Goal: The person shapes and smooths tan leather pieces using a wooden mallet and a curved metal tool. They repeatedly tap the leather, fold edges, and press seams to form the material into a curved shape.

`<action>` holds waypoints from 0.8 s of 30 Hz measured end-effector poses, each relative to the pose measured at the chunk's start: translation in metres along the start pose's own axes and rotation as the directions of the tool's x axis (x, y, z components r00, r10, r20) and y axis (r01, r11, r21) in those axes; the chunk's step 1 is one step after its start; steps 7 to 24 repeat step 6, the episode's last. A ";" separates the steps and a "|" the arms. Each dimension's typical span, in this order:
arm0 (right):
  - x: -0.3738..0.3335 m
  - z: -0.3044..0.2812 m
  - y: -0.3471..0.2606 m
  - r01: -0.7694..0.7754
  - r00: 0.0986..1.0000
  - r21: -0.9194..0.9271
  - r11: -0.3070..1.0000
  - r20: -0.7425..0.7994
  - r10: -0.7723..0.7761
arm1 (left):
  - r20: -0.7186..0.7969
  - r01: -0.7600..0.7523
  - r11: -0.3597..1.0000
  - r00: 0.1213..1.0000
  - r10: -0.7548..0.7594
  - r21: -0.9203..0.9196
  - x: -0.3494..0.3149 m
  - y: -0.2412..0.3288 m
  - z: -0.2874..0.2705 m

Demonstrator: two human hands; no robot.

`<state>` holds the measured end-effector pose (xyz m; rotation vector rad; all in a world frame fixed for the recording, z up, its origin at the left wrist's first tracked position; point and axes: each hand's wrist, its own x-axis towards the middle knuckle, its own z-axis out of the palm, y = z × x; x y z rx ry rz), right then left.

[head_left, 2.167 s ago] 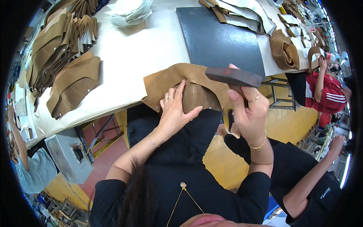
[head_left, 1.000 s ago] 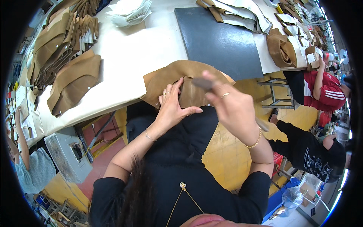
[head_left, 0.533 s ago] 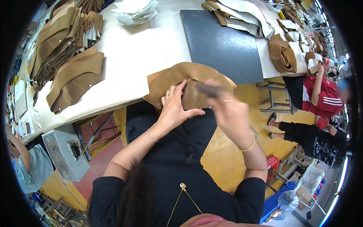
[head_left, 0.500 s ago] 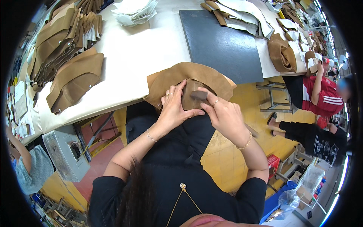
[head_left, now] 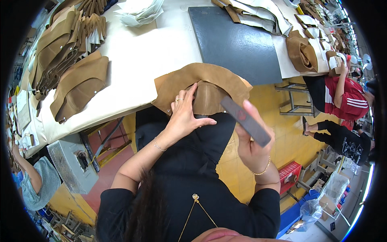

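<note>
A curved brown leather piece [head_left: 209, 70], with a seam down its middle section, lies at the table's near edge over my lap. My left hand [head_left: 183, 109] steadies it from the left; the index finger stretches along its inner fold and the thumb spreads along its lower edge. To the right, my right hand [head_left: 254, 147] is closed around a dark, flat bar-shaped tool [head_left: 246, 121]. That tool is tilted, its upper end close to the leather's right side. Motion blurs it slightly, and its exact kind cannot be made out.
The pale table [head_left: 133, 60] carries stacked brown leather pieces [head_left: 52, 44], another folded piece [head_left: 82, 86], white sheets [head_left: 139, 12] and a dark slab [head_left: 234, 44]. A metal stool [head_left: 296, 101] stands right. Other people [head_left: 348, 97] work at right and far left.
My right hand has lifted off the leather and moved right and toward me with the bar-shaped tool, uncovering the seamed middle. My left hand stays nearly where it was.
</note>
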<state>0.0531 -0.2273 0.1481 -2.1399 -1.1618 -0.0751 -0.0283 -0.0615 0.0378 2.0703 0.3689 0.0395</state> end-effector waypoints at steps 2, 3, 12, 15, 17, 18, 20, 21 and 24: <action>-0.008 0.010 0.003 -0.050 0.978 -0.144 0.988 0.194 0.078 | 0.043 0.035 0.999 0.999 -0.034 -0.029 -0.001 0.001 -0.001; -0.014 0.017 0.007 -0.059 0.926 -0.277 0.959 0.343 0.156 | 0.071 0.049 0.998 0.996 -0.046 -0.042 -0.002 0.001 -0.002; -0.006 0.000 0.001 -0.019 0.944 -0.246 0.969 0.314 0.098 | 0.121 0.047 0.998 0.992 -0.042 -0.038 -0.004 0.001 -0.008; -0.006 0.000 0.001 -0.019 0.944 -0.246 0.969 0.314 0.098 | 0.121 0.047 0.998 0.992 -0.042 -0.038 -0.004 0.001 -0.008; -0.006 0.000 0.001 -0.019 0.944 -0.246 0.969 0.314 0.098 | 0.121 0.047 0.998 0.992 -0.042 -0.038 -0.004 0.001 -0.008; -0.006 0.000 0.001 -0.019 0.944 -0.246 0.969 0.314 0.098 | 0.121 0.047 0.998 0.992 -0.042 -0.038 -0.004 0.001 -0.008; -0.006 0.000 0.001 -0.019 0.944 -0.246 0.969 0.314 0.098 | 0.121 0.047 0.998 0.992 -0.042 -0.038 -0.004 0.001 -0.008; -0.006 0.000 0.001 -0.019 0.944 -0.246 0.969 0.314 0.098 | 0.121 0.047 0.998 0.992 -0.042 -0.038 -0.004 0.001 -0.008; -0.006 0.000 0.001 -0.019 0.944 -0.246 0.969 0.314 0.098 | 0.121 0.047 0.998 0.992 -0.042 -0.038 -0.004 0.001 -0.008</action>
